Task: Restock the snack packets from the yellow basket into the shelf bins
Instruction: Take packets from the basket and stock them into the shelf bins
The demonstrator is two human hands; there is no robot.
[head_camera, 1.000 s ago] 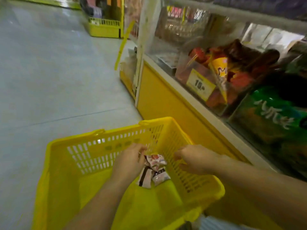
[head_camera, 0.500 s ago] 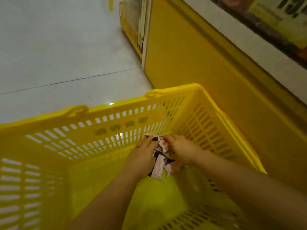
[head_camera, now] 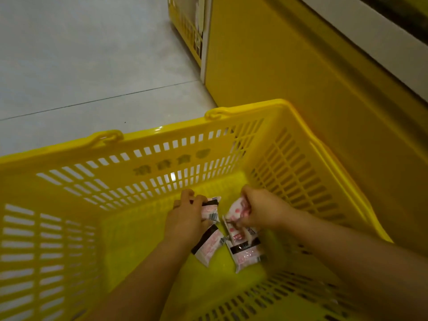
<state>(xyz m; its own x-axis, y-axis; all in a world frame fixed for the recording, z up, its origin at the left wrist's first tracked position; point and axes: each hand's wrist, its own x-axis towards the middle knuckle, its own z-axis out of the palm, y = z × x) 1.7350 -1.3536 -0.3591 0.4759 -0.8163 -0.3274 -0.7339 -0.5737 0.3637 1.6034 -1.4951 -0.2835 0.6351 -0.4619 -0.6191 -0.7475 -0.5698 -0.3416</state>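
Both hands are down inside the yellow basket [head_camera: 143,144], near its far right corner. My left hand [head_camera: 185,216] grips a pink-and-white snack packet [head_camera: 211,210] with a barcode. My right hand [head_camera: 261,210] holds another packet [head_camera: 236,210] by its end. Several more packets, white and pink with black bands, lie on the basket floor just below the hands, among them one [head_camera: 208,247] under my left wrist and one [head_camera: 246,256] beneath my right hand.
The yellow base panel of the shelf unit [head_camera: 289,66] stands right beside the basket, with a white ledge [head_camera: 370,31] above it. A second yellow basket [head_camera: 185,26] sits at the shelf end. Grey tiled floor [head_camera: 81,54] stretches to the left.
The view tilted down from the shelf bins into the basket. Both hands went deeper and parted a little, each taking hold of a packet from the small pile.
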